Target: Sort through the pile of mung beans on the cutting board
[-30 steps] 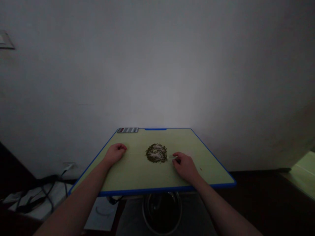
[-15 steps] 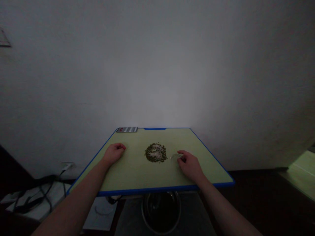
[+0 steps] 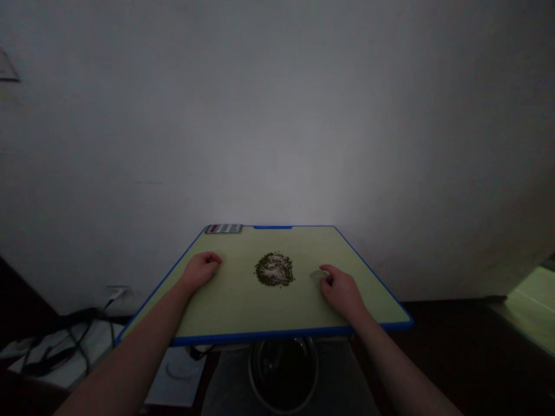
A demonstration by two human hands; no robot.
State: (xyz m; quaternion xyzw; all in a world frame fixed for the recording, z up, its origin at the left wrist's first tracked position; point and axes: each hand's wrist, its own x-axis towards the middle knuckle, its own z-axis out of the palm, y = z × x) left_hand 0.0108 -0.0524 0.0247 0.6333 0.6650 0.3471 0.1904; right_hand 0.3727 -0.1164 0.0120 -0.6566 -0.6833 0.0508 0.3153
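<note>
A round heap of small dark green grains (image 3: 274, 270), with paler powder-like material over its middle, lies on a pale yellow-green table top (image 3: 243, 312). Right of the heap, my right hand (image 3: 340, 289) pinches a small clear dish (image 3: 318, 275) between thumb and fingers. The dish is see-through, and most of its far side is hidden behind the hand. On the left of the top rests my left hand (image 3: 201, 270), fingers curled together and nothing visible in them, apart from the heap.
A phone (image 3: 224, 229) lies at the back left corner, against the wall (image 3: 277, 115). Blue edging (image 3: 260, 334) runs round the table top. Below its front edge is a metal bowl (image 3: 284, 375). Cables (image 3: 73, 341) lie at lower left.
My right hand has moved slightly right with the clear dish, away from the heap, and the dish appears less tilted. The left hand has stayed in place.
</note>
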